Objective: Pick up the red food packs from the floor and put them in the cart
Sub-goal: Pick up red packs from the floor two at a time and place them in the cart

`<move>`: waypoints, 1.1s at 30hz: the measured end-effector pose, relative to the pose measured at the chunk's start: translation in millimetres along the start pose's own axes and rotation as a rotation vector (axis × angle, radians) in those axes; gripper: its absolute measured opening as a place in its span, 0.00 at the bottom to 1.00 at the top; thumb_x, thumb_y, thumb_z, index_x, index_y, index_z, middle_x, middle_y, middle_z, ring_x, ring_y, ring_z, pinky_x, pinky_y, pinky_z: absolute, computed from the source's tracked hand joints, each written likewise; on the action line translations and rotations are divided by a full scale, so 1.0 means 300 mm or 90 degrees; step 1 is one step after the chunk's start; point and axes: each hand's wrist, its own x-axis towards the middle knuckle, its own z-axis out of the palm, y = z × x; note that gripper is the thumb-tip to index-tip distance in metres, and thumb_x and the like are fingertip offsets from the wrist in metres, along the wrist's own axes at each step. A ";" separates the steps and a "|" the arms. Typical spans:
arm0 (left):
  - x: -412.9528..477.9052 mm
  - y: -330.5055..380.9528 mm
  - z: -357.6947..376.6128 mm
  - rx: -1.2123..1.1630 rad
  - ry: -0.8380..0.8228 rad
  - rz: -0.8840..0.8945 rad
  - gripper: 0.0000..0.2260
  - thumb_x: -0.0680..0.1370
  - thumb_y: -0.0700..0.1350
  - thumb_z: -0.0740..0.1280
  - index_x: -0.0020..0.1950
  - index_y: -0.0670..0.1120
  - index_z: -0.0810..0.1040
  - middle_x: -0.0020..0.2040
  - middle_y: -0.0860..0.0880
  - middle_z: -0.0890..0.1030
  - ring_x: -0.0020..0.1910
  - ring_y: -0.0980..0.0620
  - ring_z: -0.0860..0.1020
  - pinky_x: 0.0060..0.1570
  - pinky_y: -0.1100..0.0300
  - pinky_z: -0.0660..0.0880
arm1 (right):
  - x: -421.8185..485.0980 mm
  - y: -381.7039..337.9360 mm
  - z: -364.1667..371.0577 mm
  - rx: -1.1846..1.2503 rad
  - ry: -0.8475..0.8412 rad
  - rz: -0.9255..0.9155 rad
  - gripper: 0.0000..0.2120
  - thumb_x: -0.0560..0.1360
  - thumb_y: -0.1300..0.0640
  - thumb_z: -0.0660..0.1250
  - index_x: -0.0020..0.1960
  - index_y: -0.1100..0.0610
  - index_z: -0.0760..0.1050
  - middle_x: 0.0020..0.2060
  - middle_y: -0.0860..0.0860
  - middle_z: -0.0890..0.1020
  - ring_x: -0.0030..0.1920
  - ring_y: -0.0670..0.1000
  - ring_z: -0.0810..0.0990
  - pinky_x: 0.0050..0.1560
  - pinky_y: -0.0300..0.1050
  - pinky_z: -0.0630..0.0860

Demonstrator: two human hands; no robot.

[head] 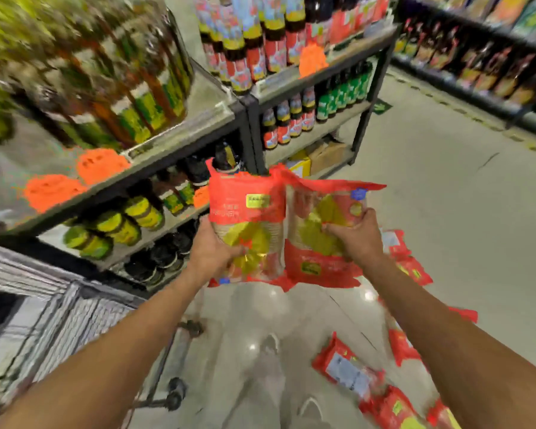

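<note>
— What are the hands doing?

— Both arms are reaching forward, bare to the elbow and beyond. The left hand [212, 247] is gripping the lower left edge of one red food pack [248, 224], thumb across its front, and is holding it upright above the floor. The right hand [358, 236] is clutching a second red pack [317, 233] from its right side, fingers curled over the front (both packs are blurred, so the print is unreadable). The two packs are sitting side by side, touching along their inner edges.

— And the rest of the packs?

— More red packs [350, 371] are lying scattered on the pale glossy floor [446, 196], near and to the right, some partly hidden under the right forearm. A few more are showing just beyond the right hand.

— Where is the cart?

— The wire cart [59, 329] is standing near, at the left, its wheels [175, 394] resting on the floor below the left forearm. The held packs are hanging to the right of it, not over the basket.

— What is the room looking like?

— A shop aisle. Metal shelves [198, 125] at far left are carrying jars and bottles [254, 44], with orange tags [101, 165] on the edges. Another rack [477, 72] is running along the far right.
</note>
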 end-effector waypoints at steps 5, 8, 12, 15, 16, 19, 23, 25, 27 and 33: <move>-0.265 -0.045 -0.463 0.004 0.088 0.001 0.38 0.63 0.40 0.85 0.65 0.47 0.66 0.56 0.50 0.75 0.56 0.49 0.75 0.50 0.56 0.69 | -0.257 -0.134 0.225 0.067 -0.132 -0.069 0.39 0.50 0.39 0.86 0.53 0.40 0.67 0.50 0.50 0.83 0.45 0.47 0.86 0.50 0.54 0.85; -0.393 -0.144 -0.700 -0.015 0.131 -0.016 0.42 0.62 0.37 0.85 0.69 0.43 0.66 0.57 0.48 0.76 0.58 0.47 0.77 0.54 0.55 0.73 | -0.326 -0.098 0.433 0.082 -0.190 -0.118 0.46 0.48 0.36 0.88 0.61 0.38 0.70 0.51 0.48 0.86 0.49 0.49 0.87 0.53 0.56 0.84; -0.565 -0.356 -0.992 -0.022 0.153 -0.046 0.42 0.61 0.42 0.85 0.68 0.49 0.65 0.56 0.52 0.79 0.54 0.48 0.81 0.57 0.47 0.79 | -0.719 -0.226 0.650 0.088 -0.217 -0.112 0.41 0.51 0.39 0.86 0.57 0.44 0.71 0.52 0.50 0.85 0.52 0.54 0.86 0.54 0.58 0.83; -0.690 -0.556 -1.220 -0.034 0.159 -0.072 0.42 0.59 0.45 0.86 0.65 0.55 0.65 0.56 0.53 0.80 0.54 0.49 0.82 0.57 0.45 0.80 | -1.016 -0.263 0.834 0.105 -0.256 -0.090 0.35 0.56 0.47 0.85 0.57 0.47 0.72 0.53 0.52 0.84 0.51 0.53 0.86 0.52 0.56 0.84; -0.724 -0.628 -1.293 -0.040 0.158 -0.085 0.42 0.60 0.44 0.86 0.67 0.54 0.66 0.57 0.52 0.80 0.55 0.48 0.81 0.58 0.46 0.79 | -1.090 -0.258 0.903 0.112 -0.272 -0.079 0.35 0.59 0.50 0.85 0.60 0.49 0.72 0.54 0.52 0.84 0.51 0.53 0.86 0.51 0.55 0.84; -0.828 -0.832 -1.496 -0.047 0.153 -0.122 0.43 0.60 0.45 0.86 0.69 0.54 0.67 0.57 0.53 0.82 0.55 0.50 0.82 0.58 0.45 0.80 | -1.304 -0.205 1.114 0.128 -0.301 -0.021 0.35 0.62 0.55 0.85 0.64 0.53 0.72 0.54 0.52 0.84 0.51 0.54 0.86 0.48 0.52 0.84; -0.867 -1.011 -1.674 -0.031 0.152 -0.163 0.41 0.59 0.44 0.86 0.65 0.55 0.68 0.56 0.52 0.82 0.53 0.50 0.82 0.57 0.44 0.80 | -1.464 -0.148 1.330 0.114 -0.293 0.036 0.44 0.49 0.43 0.87 0.60 0.49 0.73 0.56 0.54 0.84 0.53 0.57 0.86 0.53 0.62 0.84; -0.850 -1.062 -1.721 -0.026 0.147 -0.172 0.41 0.58 0.46 0.85 0.65 0.53 0.69 0.56 0.52 0.82 0.53 0.49 0.82 0.57 0.44 0.80 | -1.476 -0.131 1.410 0.105 -0.288 0.040 0.45 0.48 0.40 0.84 0.61 0.48 0.72 0.56 0.52 0.83 0.54 0.56 0.84 0.55 0.61 0.83; -0.809 -1.097 -1.756 -0.015 0.136 -0.175 0.41 0.58 0.47 0.85 0.65 0.53 0.69 0.56 0.52 0.81 0.54 0.50 0.81 0.57 0.45 0.79 | -1.480 -0.156 1.474 0.081 -0.281 0.053 0.44 0.50 0.40 0.84 0.62 0.49 0.71 0.55 0.51 0.82 0.55 0.56 0.83 0.56 0.60 0.82; -0.616 -1.161 -1.837 0.049 0.105 -0.196 0.39 0.62 0.46 0.85 0.65 0.56 0.67 0.53 0.58 0.78 0.54 0.51 0.79 0.58 0.48 0.78 | -1.401 -0.165 1.703 0.097 -0.276 0.120 0.40 0.54 0.42 0.84 0.61 0.52 0.73 0.52 0.51 0.84 0.53 0.56 0.83 0.57 0.57 0.81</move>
